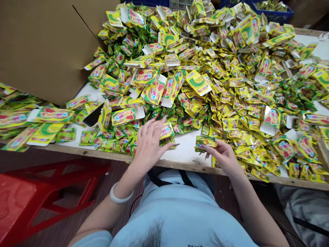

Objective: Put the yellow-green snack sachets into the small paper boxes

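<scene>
My right hand (223,157) pinches a small yellow-and-green candy packet (202,140) just above the front of the white tabletop (185,147). I cannot tell whether more packets lie behind it. Fingers apart and stretched forward, my left hand (149,144) is over green candy packets (120,142) at the front edge. Close by its fingertips is a printed candy box (166,130), partly covered by the hand. Loose yellow packets (231,113) are heaped beyond my right hand. Flattened and part-open yellow boxes (151,90) lie on top of the pile.
A large cardboard box (46,44) stands at the back left. A dark phone (93,117) rests among the packets. On the left, a red plastic stool (17,202) is below the table's wooden edge (102,150). A blue crate (279,14) sits at the far right.
</scene>
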Available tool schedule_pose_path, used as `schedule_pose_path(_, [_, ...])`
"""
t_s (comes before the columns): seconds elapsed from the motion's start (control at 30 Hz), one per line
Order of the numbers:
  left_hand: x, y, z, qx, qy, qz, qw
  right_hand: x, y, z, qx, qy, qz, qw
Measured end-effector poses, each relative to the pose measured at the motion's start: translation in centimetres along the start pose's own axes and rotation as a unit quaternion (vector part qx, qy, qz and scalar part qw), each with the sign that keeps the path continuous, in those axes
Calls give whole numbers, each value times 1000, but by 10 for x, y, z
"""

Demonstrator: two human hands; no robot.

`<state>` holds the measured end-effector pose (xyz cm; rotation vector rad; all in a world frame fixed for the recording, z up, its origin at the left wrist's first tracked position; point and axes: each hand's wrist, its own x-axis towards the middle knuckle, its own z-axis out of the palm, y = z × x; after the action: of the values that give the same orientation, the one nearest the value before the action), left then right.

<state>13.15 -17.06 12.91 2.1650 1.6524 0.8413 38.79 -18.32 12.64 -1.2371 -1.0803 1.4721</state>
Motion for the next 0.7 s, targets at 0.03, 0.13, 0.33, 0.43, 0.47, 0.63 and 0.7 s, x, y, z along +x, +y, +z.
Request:
schedule_pose_path(0.03, [4, -7, -7, 66, -3, 1, 998, 2, 5, -6, 8, -8, 15, 1000])
schedule_pose_path(0.13, [11, -11, -18, 166, -9, 50, 985, 8, 18, -10, 62, -45, 61, 995])
schedule_pose_path(0.33, [10, 16, -11, 55, 16, 248, 967, 9, 5, 22, 165, -101, 79, 978])
schedule_pose_path(0.43, [9, 25, 1, -123, 99, 175, 972, 4, -3, 28, 225, -40, 66, 971])
schedule_pose_path(0.47, [9, 29, 8, -220, 121, 138, 958, 2, -3, 29, 244, -31, 68, 967])
schedule_pose_path(0.63, [9, 48, 41, -583, 45, -80, 807, -9, -10, 35, 188, -62, 78, 977])
schedule_pose_path(0.7, [9, 51, 42, -633, 31, -134, 762, -12, -23, 31, 118, 0, 12, 993])
